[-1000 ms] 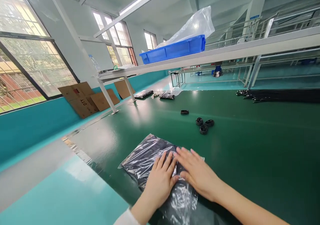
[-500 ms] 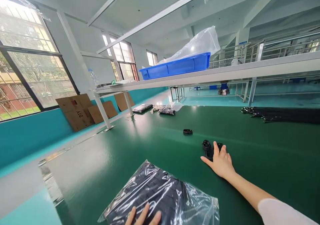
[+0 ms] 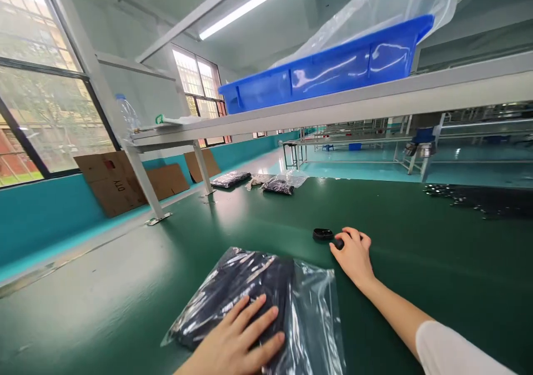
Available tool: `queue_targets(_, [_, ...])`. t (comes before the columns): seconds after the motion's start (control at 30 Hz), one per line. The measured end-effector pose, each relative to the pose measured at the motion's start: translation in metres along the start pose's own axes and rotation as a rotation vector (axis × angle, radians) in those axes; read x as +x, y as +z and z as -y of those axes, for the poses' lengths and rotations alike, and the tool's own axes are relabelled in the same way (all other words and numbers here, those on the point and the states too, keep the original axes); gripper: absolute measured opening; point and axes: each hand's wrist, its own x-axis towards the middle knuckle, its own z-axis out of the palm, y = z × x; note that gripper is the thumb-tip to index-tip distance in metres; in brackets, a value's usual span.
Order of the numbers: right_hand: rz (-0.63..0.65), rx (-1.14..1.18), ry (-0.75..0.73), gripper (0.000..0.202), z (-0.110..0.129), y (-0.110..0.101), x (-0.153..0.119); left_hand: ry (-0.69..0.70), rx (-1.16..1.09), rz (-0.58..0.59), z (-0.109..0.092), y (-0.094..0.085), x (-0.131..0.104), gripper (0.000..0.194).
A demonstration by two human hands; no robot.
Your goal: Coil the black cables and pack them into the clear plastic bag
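Observation:
A clear plastic bag with dark folded contents (image 3: 225,286) lies at the near middle of the green table. My left hand (image 3: 239,336) rests flat on it with fingers spread. To the right, my right hand (image 3: 353,253) curls its fingers around a small black item (image 3: 339,244), most of which is hidden by the hand. Just left of those fingertips a black coiled band (image 3: 322,234) lies on the table.
A raised white shelf (image 3: 266,122) spans the table, bearing a blue tray (image 3: 325,78) with plastic film and a clear bottle (image 3: 127,113). Bagged dark items (image 3: 278,185) lie at the far edge. Black strips (image 3: 495,198) lie far right.
My right hand has closed round the black item and come nearer the coiled band. More of my left hand shows on the bag. The view has shifted, with the shelf and tray larger.

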Motion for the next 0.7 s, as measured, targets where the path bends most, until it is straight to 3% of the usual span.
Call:
queue_targets(0.07, [0.044,0.0,-0.116,0.022,-0.004,0.001,0.014,0.016,-0.034,0.014,0.03,0.024,0.011,0.082])
queue_targets(0.17, [0.1,-0.016,-0.22,0.013,-0.002,0.006,0.036,0.03,-0.111,0.038,0.08,0.066,0.022,0.076])
queue_targets(0.33, [0.067,-0.051,-0.188,0.006,0.014,0.023,0.069,0.052,-0.218,0.137,0.171,0.122,0.047,0.06])
queue_targets(0.43, [0.096,-0.04,-0.121,0.013,0.019,0.037,0.084,-0.072,-0.196,0.162,0.208,0.145,0.069,0.048])
queue_targets(0.5, [0.132,-0.022,-0.06,0.038,0.019,0.042,0.089,-0.24,-0.147,0.158,0.216,0.158,0.082,0.043])
queue_targets(0.57, [0.16,-0.017,0.049,0.078,0.019,0.043,0.089,-0.435,-0.09,0.128,0.209,0.169,0.093,0.048])
queue_targets(0.63, [0.177,-0.044,0.204,0.107,0.02,0.04,0.086,-0.604,-0.054,0.08,0.191,0.176,0.105,0.053])
queue_targets(0.7, [0.19,-0.089,0.337,0.115,0.023,0.034,0.082,-0.711,-0.061,0.03,0.167,0.178,0.116,0.05])
